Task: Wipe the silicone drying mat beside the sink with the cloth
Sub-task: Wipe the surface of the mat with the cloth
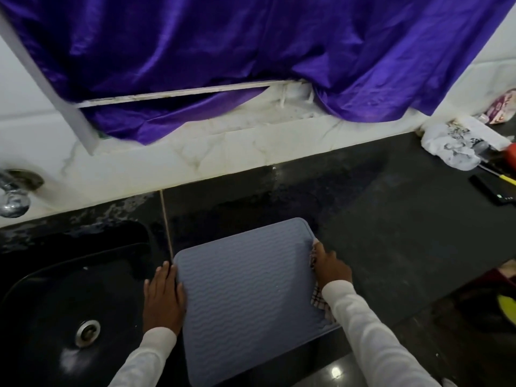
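Two hands on the mat (245,297): left hand (164,298) flat, fingers straight, pinning the sink-side (69,289) edge; right hand (331,268) curled over the checked cloth (321,301) at the mat's right edge. Mat lies on the dark bench (391,233), long axis running away from the person. Unwiped surface lies leftward of the cloth, so I'd expect the right hand to sweep toward the left.

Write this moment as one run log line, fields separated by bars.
left hand flat on mat left edge | right hand pressing checked cloth at right edge | sink beside
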Action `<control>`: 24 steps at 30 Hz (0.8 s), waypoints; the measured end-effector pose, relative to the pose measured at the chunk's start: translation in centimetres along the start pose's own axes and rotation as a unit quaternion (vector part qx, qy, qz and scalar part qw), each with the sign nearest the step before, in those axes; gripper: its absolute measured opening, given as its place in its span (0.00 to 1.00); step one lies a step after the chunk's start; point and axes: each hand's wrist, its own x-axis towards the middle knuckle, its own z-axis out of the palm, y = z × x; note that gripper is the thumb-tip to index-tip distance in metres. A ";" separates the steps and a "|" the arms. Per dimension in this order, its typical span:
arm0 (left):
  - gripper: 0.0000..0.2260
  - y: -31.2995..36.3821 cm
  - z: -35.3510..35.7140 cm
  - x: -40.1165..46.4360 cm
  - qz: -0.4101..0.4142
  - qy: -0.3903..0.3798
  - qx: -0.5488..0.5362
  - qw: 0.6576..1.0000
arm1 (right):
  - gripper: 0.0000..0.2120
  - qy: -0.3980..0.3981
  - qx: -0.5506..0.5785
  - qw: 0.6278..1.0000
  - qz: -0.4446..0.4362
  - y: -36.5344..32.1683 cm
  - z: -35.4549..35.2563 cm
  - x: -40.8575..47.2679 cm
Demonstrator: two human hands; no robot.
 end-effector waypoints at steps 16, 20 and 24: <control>0.26 0.9 -1.6 -0.5 -0.006 0.001 -0.014 1.000 | 0.15 0.013 0.179 0.983 -0.047 -6.0 -2.2 -4.1; 0.25 1.0 -1.8 -0.6 -0.006 -0.009 -0.022 1.000 | 0.17 -0.020 0.256 0.951 -0.174 -14.3 -1.2 -10.3; 0.27 0.8 -1.8 -0.5 -0.006 -0.018 -0.029 0.999 | 0.26 -0.067 0.214 0.953 -0.205 -21.6 2.3 -13.9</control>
